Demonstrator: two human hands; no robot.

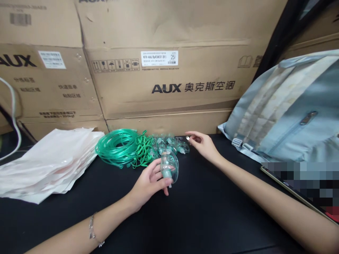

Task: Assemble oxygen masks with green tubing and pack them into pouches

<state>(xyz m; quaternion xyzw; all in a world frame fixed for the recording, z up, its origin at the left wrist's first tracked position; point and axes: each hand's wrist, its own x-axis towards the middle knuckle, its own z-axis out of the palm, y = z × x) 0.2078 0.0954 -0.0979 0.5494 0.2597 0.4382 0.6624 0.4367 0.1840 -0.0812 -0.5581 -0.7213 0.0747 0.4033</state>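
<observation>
a thin silvery chain bracelet with small dangling charms circles the left forearm; the right forearm is bare.

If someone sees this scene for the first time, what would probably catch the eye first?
Probably the coiled green tubing, bright on the black tabletop, left of centre. Near the middle, the left hand holds a clear face mask with a pale green connector. Next, the eye may go to the large light-blue backpack at the right.
</observation>
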